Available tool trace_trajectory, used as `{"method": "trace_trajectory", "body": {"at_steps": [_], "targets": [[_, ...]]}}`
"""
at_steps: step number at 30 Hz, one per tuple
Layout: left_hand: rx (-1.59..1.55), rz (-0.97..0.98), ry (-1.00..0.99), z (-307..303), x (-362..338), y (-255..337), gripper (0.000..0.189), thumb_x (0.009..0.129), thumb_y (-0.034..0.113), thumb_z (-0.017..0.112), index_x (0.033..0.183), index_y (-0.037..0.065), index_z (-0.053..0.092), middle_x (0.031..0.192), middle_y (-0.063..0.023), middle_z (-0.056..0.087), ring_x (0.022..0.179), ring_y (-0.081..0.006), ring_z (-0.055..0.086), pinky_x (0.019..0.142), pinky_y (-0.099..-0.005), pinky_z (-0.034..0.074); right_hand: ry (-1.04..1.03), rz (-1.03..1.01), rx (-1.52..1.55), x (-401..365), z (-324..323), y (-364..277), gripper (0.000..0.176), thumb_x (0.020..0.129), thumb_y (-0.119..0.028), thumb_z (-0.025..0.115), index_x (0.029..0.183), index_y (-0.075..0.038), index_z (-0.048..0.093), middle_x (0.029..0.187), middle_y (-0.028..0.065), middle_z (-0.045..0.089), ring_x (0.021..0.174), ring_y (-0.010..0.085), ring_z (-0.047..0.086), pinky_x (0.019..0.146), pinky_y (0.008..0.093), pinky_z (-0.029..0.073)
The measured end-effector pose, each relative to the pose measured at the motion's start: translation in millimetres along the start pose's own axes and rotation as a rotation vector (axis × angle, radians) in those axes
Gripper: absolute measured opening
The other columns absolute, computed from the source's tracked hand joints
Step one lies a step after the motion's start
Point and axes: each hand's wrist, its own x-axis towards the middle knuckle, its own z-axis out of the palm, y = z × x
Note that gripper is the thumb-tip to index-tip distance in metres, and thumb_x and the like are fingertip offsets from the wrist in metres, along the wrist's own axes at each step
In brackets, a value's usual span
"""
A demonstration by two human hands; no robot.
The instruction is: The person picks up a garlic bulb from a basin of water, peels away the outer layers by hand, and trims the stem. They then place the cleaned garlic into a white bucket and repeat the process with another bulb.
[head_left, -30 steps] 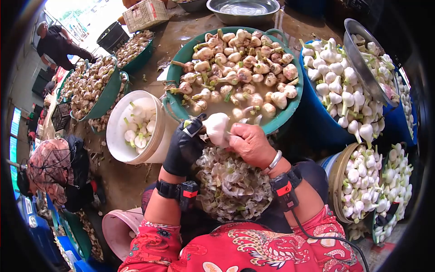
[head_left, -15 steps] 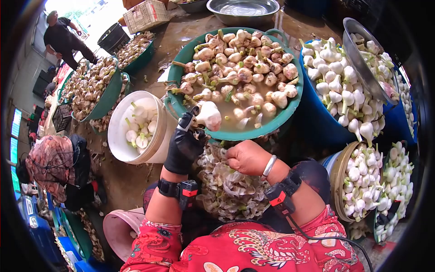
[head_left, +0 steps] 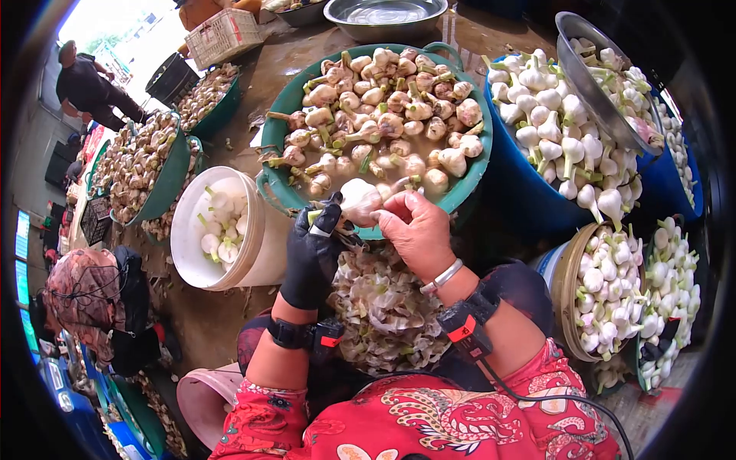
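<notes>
A large garlic bulb [head_left: 359, 201] is held by my gloved left hand [head_left: 313, 249], its green stem end poking out to the left. My bare right hand [head_left: 418, 236] pinches at the bulb's right side with thumb and fingers. Just beyond both hands stands a green tub [head_left: 270, 146] of murky water with many unpeeled bulbs. Below the hands lies a heap of loose papery skins [head_left: 391, 314]. To the left, a white bucket [head_left: 257, 230] holds several peeled bulbs.
Blue tubs [head_left: 512, 165] of white bulbs stand at the right, with a metal basin [head_left: 586, 92] on top. A garlic-filled bucket [head_left: 563, 299] is nearer. A pink bucket [head_left: 201, 399] sits lower left. Another person [head_left: 88, 88] stands at the back left.
My right hand has risen from above the skins to the bulb and now touches it. The bulb has turned in my left hand. The whole view has shifted slightly.
</notes>
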Motion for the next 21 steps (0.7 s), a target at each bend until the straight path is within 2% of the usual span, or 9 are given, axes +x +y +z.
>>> {"method": "trace_trajectory", "body": {"at_steps": [2,4,8,13,14,16,18,20,21], "targets": [[-0.01,0.045,0.002,5,-2,-3,0.025,0.093,0.019,0.056,0.112,0.003,0.056,0.085,-0.0048,0.06,0.072,-0.0131,0.058,0.062,-0.0283,0.05,0.018,-0.009,-0.058,1,-3,0,0.012,0.078,-0.01,0.068,0.083,-0.001,0.062,0.07,0.0066,0.064,0.061,0.0103,0.058,0.059,0.027,0.049],[0.028,0.076,-0.025,8,-5,-5,0.024,0.092,0.018,0.056,0.111,0.003,0.056,0.087,-0.0052,0.06,0.075,-0.013,0.059,0.063,-0.0282,0.05,0.013,0.063,-0.117,2,-5,3,0.008,0.084,-0.006,0.066,0.085,0.0,0.061,0.073,0.0008,0.062,0.059,0.006,0.056,0.054,0.0212,0.047],[0.102,0.113,-0.088,0,-4,-8,0.022,0.092,0.016,0.059,0.109,0.003,0.055,0.098,-0.0065,0.062,0.084,-0.0133,0.061,0.065,-0.0279,0.054,-0.04,0.142,-0.002,2,-7,2,0.006,0.084,-0.004,0.062,0.084,0.002,0.061,0.071,0.0021,0.062,0.055,0.0074,0.057,0.052,0.0224,0.048],[0.094,0.077,-0.07,-2,-6,-9,0.023,0.092,0.016,0.059,0.11,0.003,0.056,0.095,-0.0059,0.061,0.079,-0.0122,0.059,0.066,-0.0268,0.051,0.059,-0.051,-0.247,3,-2,22,0.006,0.083,-0.002,0.055,0.081,0.0,0.061,0.068,0.0023,0.061,0.055,0.0075,0.057,0.049,0.023,0.05],[0.06,0.024,-0.071,-4,-7,-8,0.024,0.091,0.016,0.06,0.111,0.003,0.056,0.093,-0.0056,0.061,0.078,-0.0118,0.058,0.064,-0.0259,0.05,0.059,-0.051,-0.247,4,-2,24,0.006,0.083,-0.002,0.055,0.081,0.0,0.061,0.068,0.0023,0.061,0.055,0.0075,0.057,0.049,0.023,0.05],[0.093,0.055,-0.071,-5,-6,-9,0.026,0.091,0.018,0.06,0.112,0.004,0.056,0.09,-0.0057,0.06,0.076,-0.0118,0.057,0.061,-0.0245,0.047,0.094,-0.007,-0.09,10,-3,23,0.007,0.076,-0.007,0.058,0.074,-0.001,0.061,0.058,0.0098,0.059,0.051,0.0139,0.055,0.051,0.0302,0.045],[0.126,0.094,-0.068,-7,-6,-3,0.028,0.09,0.019,0.061,0.114,0.005,0.057,0.088,-0.0058,0.06,0.075,-0.0117,0.057,0.057,-0.0232,0.044,0.119,0.021,-0.122,14,-7,15,0.008,0.077,-0.006,0.057,0.072,-0.001,0.059,0.057,0.0066,0.058,0.049,0.0119,0.054,0.048,0.029,0.045],[-0.477,-0.326,-0.041,-8,-8,8,0.033,0.09,0.017,0.061,0.12,0.004,0.054,0.09,-0.0076,0.058,0.078,-0.0128,0.056,0.059,-0.024,0.044,0.113,0.153,0.016,16,-14,2,0.009,0.079,-0.006,0.056,0.071,-0.002,0.058,0.057,0.0032,0.057,0.046,0.0103,0.053,0.044,0.0267,0.044],[-0.543,-0.154,-0.4,-34,-5,-14,0.04,0.088,0.005,0.057,0.127,-0.001,0.048,0.1,-0.0109,0.059,0.089,-0.017,0.058,0.074,-0.0292,0.05,0.136,0.153,0.05,20,-16,6,0.011,0.081,-0.005,0.055,0.071,-0.004,0.058,0.058,0.0012,0.056,0.045,0.0092,0.053,0.042,0.025,0.044]]}}
